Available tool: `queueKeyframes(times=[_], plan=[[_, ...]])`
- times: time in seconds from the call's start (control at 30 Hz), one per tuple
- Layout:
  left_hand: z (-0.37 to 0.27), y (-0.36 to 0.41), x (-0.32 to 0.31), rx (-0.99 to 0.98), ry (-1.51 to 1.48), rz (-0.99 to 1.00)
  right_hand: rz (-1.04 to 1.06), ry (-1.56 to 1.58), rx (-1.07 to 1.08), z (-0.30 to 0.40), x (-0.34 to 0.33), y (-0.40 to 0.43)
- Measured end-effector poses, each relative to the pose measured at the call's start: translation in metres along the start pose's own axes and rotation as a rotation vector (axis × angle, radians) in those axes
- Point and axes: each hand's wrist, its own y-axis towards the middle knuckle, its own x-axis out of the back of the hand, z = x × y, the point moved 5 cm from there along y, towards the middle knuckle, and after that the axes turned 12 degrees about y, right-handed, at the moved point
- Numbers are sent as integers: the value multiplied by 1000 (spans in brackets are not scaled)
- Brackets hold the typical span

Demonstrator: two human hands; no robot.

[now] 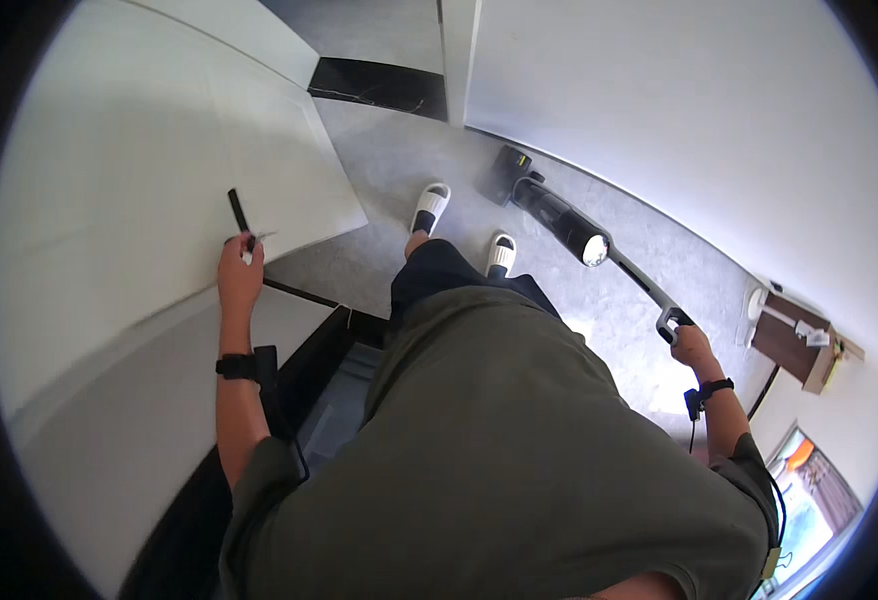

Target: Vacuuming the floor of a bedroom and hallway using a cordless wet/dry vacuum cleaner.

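Observation:
My left hand (240, 274) has its thumb and fingers closed around the lower end of a black handle (237, 208) on a white door panel (146, 172). A thin, blurred bit sticks out beside the fingertips; I cannot tell what it is. On the other side, my right hand (692, 347) grips the grey loop handle (668, 322) of an upright floor cleaner (559, 216). Its pole slants away from me to a dark body with a bright round end. The black floor head (506, 174) rests on the grey floor (379, 150), close to the right wall.
My feet wear white slide sandals (431, 204). A white wall (671, 90) runs along the right, with a brown box-like piece (788, 337) beyond my right hand. Ahead is a black marbled threshold (379, 84). Dark-framed furniture (326, 360) stands near my left arm.

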Motion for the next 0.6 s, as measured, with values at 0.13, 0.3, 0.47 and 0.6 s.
queueKeyframes(times=[0.13, 0.3, 0.47, 0.6], plan=[[47, -88, -28, 479, 36, 57, -6, -21, 44, -19, -4, 17], [-15, -79, 1, 50, -413, -292, -19, 25, 103, -31, -24, 23], [-69, -66, -30, -57, -735, -249, -10, -12, 149, -31, -21, 22], [-128, -43, -33, -208, -715, -60, 52, -24, 67, -41, -14, 18]])
